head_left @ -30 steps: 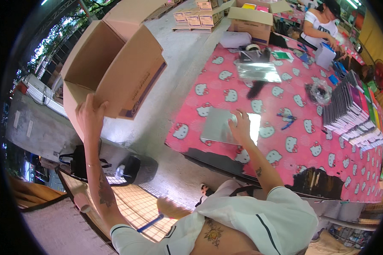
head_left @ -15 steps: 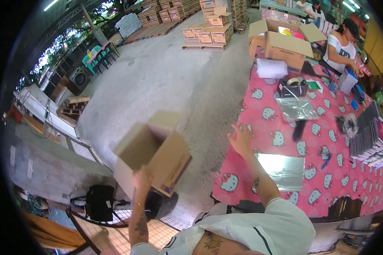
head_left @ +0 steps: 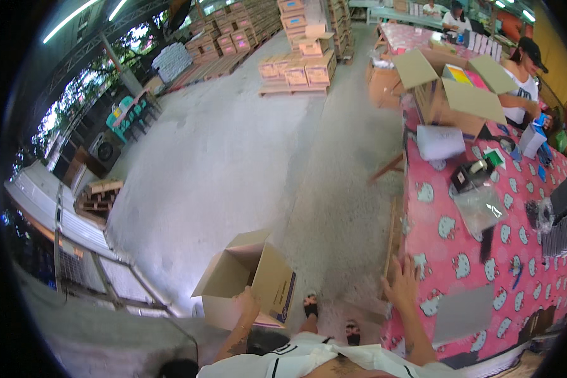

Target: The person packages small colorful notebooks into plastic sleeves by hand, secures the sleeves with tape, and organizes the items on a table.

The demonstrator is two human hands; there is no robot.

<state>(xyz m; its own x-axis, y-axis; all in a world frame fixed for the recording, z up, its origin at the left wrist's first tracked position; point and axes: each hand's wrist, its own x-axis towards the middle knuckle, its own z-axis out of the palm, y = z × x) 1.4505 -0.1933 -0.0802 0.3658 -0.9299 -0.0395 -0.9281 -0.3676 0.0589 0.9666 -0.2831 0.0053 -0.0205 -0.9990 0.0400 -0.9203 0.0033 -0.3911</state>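
Head view looks down at a person standing by a table with a pink cloth. Left hand grips the edge of an open brown cardboard box, holding it low over the grey floor, just left of the feet. Right hand rests flat on the table edge with fingers spread wide (it holds nothing). A grey flat sheet lies on the cloth just right of that hand. Another person stands far off by a big open box.
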